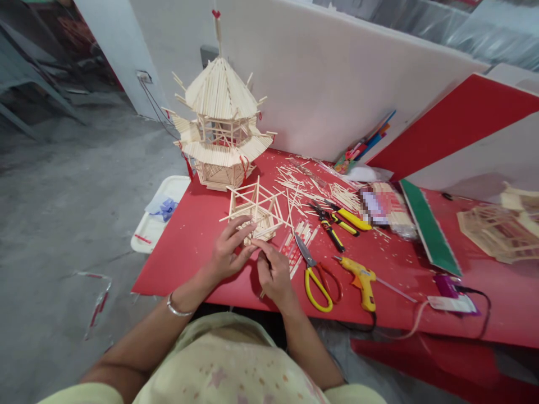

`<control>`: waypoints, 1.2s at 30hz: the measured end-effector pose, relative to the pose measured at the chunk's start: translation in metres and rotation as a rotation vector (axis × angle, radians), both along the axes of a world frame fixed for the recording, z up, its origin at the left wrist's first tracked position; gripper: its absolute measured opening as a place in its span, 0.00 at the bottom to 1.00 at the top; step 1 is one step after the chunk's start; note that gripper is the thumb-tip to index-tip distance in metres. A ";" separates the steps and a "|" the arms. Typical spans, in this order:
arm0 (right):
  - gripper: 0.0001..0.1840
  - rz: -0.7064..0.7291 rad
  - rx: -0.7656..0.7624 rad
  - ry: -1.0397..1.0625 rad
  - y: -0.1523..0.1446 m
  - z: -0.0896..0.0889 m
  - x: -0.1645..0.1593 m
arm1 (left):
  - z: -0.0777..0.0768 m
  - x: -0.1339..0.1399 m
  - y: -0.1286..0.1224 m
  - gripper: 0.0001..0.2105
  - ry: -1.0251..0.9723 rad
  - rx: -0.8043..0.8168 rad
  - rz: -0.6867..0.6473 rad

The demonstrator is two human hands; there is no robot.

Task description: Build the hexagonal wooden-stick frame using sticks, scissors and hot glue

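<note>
On the red table (pixel 181 258), a small stick frame (pixel 265 220) is sitting just beyond both hands, the left hand (pixel 229 249) lying nearer with fingers bent over its near side, the right hand (pixel 273 275) curled alongside, either one's grip being impossible to tell.

Greyish chair (pixel 14 64) off to the left, a wall socket (pixel 144 77), plus some crumpled blue stuff (pixel 167 209) on a white tray (pixel 143 227).

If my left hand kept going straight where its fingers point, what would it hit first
Your left hand would likely meet the small stick frame first; they overlap in view, so whether they touch is unclear.
</note>
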State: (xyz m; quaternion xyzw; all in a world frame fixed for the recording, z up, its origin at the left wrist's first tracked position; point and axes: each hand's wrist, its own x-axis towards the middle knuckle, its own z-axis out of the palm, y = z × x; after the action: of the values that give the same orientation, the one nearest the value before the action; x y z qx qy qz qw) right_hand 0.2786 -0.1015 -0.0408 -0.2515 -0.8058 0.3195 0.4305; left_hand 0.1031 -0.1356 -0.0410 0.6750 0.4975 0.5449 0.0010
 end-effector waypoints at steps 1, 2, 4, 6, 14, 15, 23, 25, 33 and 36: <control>0.28 -0.002 -0.001 0.001 0.000 0.000 0.000 | 0.000 0.000 0.000 0.22 -0.002 0.003 -0.003; 0.28 -0.002 -0.002 0.000 0.000 0.000 0.000 | -0.001 0.000 0.000 0.22 -0.005 0.005 -0.006; 0.28 -0.002 -0.004 -0.006 0.000 0.000 0.000 | -0.002 -0.001 0.000 0.23 -0.010 0.008 -0.014; 0.28 0.000 -0.006 -0.009 0.000 0.000 0.000 | -0.003 -0.001 0.000 0.23 -0.016 0.008 -0.024; 0.28 0.006 -0.014 0.004 0.000 0.000 0.000 | -0.003 -0.001 0.001 0.23 -0.003 0.013 -0.018; 0.28 0.005 -0.012 0.004 0.000 0.000 0.000 | -0.003 -0.001 0.000 0.23 -0.002 0.013 -0.015; 0.29 0.017 -0.004 0.018 0.000 0.001 0.000 | -0.002 -0.001 0.000 0.24 -0.018 0.011 -0.029; 0.29 0.015 -0.004 0.014 0.000 0.001 0.000 | -0.002 -0.001 0.000 0.24 -0.014 0.013 -0.029; 0.29 0.017 -0.007 0.018 0.000 0.001 0.000 | -0.003 -0.001 0.000 0.23 -0.012 0.005 -0.016; 0.30 0.022 -0.017 0.022 0.000 0.001 0.000 | -0.002 -0.001 0.000 0.23 -0.015 0.005 -0.021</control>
State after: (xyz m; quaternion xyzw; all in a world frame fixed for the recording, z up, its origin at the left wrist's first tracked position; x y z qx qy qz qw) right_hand 0.2787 -0.1019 -0.0393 -0.2426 -0.8011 0.3337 0.4337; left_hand 0.1022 -0.1354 -0.0433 0.6761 0.4890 0.5510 0.0084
